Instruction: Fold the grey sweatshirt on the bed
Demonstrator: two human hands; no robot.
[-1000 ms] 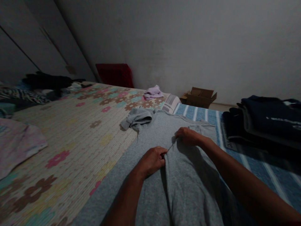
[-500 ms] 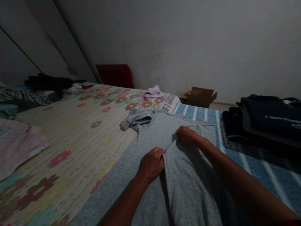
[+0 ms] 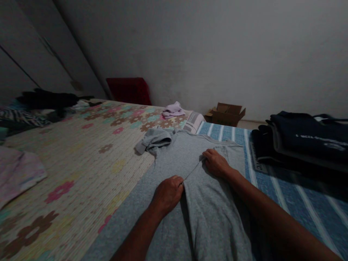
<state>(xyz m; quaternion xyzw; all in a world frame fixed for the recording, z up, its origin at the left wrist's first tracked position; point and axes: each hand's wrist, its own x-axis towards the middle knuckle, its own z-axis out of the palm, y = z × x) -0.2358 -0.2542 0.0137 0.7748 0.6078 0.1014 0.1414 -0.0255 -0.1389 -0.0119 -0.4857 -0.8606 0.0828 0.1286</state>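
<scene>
We have both hands on a grey T-shirt (image 3: 212,206), which lies spread from the centre of the frame down to the bottom edge. Our left hand (image 3: 168,192), just below centre, grasps an edge of the grey fabric with its fingers curled in. Our right hand (image 3: 215,162), up and to the right of it, pinches the same edge between its fingertips, and the cloth runs in a taut line between the two. A bunched sleeve (image 3: 156,139) lies near the centre, above our left hand.

Under the shirt we see a floral bedspread (image 3: 89,163) on the left and a blue striped sheet (image 3: 312,208) on the right. A stack of dark folded clothes (image 3: 310,141) sits at the right edge, a cardboard box (image 3: 227,114) right of upper centre, a crumpled lilac cloth (image 3: 174,110) at upper centre, and a pale pink garment (image 3: 19,174) at the left edge.
</scene>
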